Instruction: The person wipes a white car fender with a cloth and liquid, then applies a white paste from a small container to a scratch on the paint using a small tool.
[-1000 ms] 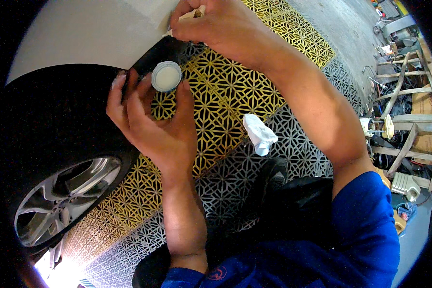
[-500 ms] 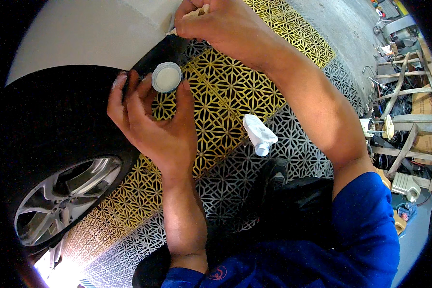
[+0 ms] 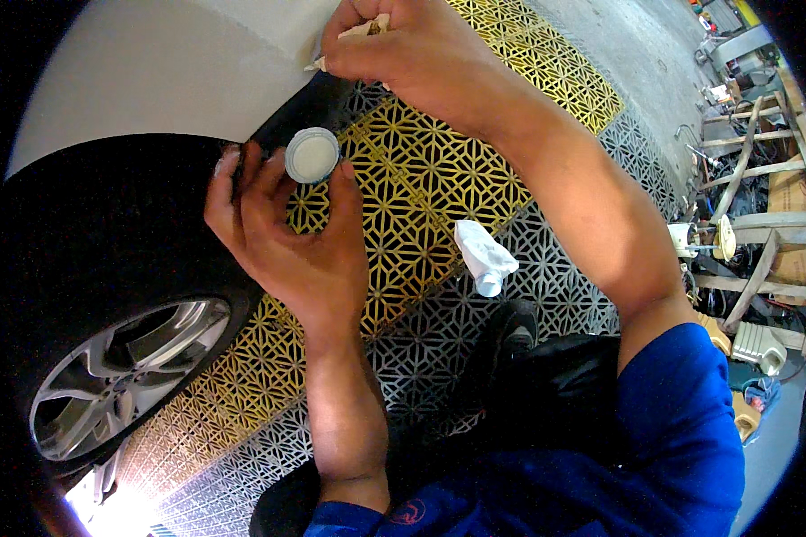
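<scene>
Between the thumb and fingers of my left hand (image 3: 300, 237) is a small round cap (image 3: 312, 156), its hollow side up, with whitish matter inside. My right hand (image 3: 394, 45) is closed on a crumpled pale cloth or paper wad (image 3: 367, 27), whose tip shows past the fingertips. That tip is at the lower edge of a light-coloured car body panel (image 3: 179, 72); whether it touches the panel I cannot tell. A dark lower trim piece (image 3: 304, 116) lies behind the cap.
A black tyre with a silver wheel rim (image 3: 130, 376) stands at the left. On the yellow and grey lattice floor tiles (image 3: 403, 233) lies a white squeezed bottle (image 3: 485, 258). At the right is a wooden rack (image 3: 752, 170) with clutter. A bright light (image 3: 107, 506) shines at lower left.
My right hand has shifted slightly left with the wad, and more of the wad's tip shows. My left hand and the cap have hardly moved.
</scene>
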Motion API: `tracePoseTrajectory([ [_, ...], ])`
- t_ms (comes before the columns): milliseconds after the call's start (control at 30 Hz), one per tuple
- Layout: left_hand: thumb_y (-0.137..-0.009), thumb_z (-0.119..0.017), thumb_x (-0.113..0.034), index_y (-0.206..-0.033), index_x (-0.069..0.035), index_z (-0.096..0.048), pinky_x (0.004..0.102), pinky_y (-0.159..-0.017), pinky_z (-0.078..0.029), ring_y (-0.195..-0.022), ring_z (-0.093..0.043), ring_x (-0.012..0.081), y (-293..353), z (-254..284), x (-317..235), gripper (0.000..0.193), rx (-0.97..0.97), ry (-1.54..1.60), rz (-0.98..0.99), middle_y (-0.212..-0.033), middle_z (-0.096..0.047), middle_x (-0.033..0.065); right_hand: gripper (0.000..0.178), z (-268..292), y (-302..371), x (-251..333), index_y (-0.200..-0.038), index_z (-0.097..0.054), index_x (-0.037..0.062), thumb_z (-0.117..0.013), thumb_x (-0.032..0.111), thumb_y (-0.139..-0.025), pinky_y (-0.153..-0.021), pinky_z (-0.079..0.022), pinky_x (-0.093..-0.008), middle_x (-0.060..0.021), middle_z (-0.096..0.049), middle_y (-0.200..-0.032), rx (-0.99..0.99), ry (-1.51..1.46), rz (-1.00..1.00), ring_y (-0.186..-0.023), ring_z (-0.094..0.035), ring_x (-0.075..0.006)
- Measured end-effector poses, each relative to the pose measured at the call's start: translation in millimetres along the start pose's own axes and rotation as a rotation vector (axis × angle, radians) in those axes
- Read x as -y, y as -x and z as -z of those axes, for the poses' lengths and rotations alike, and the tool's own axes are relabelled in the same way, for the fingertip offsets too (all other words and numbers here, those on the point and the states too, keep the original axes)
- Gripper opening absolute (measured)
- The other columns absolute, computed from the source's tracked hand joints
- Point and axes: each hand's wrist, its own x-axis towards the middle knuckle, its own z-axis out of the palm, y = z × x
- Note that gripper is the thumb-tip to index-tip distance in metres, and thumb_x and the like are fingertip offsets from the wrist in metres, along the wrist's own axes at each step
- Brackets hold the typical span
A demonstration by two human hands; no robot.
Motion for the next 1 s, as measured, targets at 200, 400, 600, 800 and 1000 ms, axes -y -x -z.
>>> tracePoseTrajectory([
  [200, -0.079, -0.085, -0.002, -0.116, 0.009, -0.063, 0.0381, -0.094, -0.057, -0.130, -0.057, 0.0340, 0, -1, 0, 0.045, 0.000, -0.008, -0.031, -0.148, -0.038, 0.0152, 0.030, -4, -22, -47, -0.090, -0.072, -0.0008, -0.072, 0.028, -0.082, -0.063, -0.052, -0.0370, -0.0112, -0.069, -0.073, -0.157, 0.362, 0.480, -0.066, -0.065, -0.0219],
  [400, -0.079, -0.086, -0.005, -0.116, 0.009, -0.063, 0.0387, -0.094, -0.058, -0.129, -0.057, 0.0338, -2, 1, 0, 0.045, 0.016, -0.056, -0.009, -0.147, -0.038, 0.0162, 0.033, -10, -12, -39, -0.087, -0.076, 0.0025, -0.076, 0.034, -0.077, -0.071, -0.056, -0.0370, -0.0146, -0.073, -0.076, -0.191, 0.208, 0.185, -0.071, -0.071, -0.0242],
  [600, -0.079, -0.086, -0.006, -0.115, 0.008, -0.064, 0.0398, -0.095, -0.059, -0.131, -0.056, 0.0349, -2, 2, -3, 0.045, 0.026, -0.087, -0.003, -0.147, -0.038, 0.0169, 0.030, -13, -11, -39, -0.087, -0.076, 0.0031, -0.076, 0.031, -0.077, -0.071, -0.057, -0.0368, -0.0138, -0.073, -0.075, -0.185, 0.179, 0.158, -0.070, -0.071, -0.0230],
  [800, -0.079, -0.086, -0.004, -0.115, 0.008, -0.064, 0.0397, -0.096, -0.059, -0.132, -0.055, 0.0350, -2, 2, -3, 0.044, 0.027, -0.068, 0.001, -0.147, -0.039, 0.0166, 0.027, -14, -12, -43, -0.087, -0.077, 0.0031, -0.075, 0.029, -0.078, -0.071, -0.057, -0.0370, -0.0147, -0.074, -0.076, -0.190, 0.166, 0.216, -0.070, -0.071, -0.0235],
  [1000, -0.079, -0.086, -0.004, -0.116, 0.007, -0.063, 0.0397, -0.096, -0.059, -0.131, -0.055, 0.0344, -2, 1, -3, 0.044, 0.019, -0.061, 0.015, -0.147, -0.039, 0.0164, 0.027, -15, -12, -41, -0.087, -0.076, 0.0033, -0.075, 0.029, -0.079, -0.073, -0.058, -0.0380, -0.0162, -0.074, -0.077, -0.203, 0.192, 0.220, -0.072, -0.072, -0.0255],
])
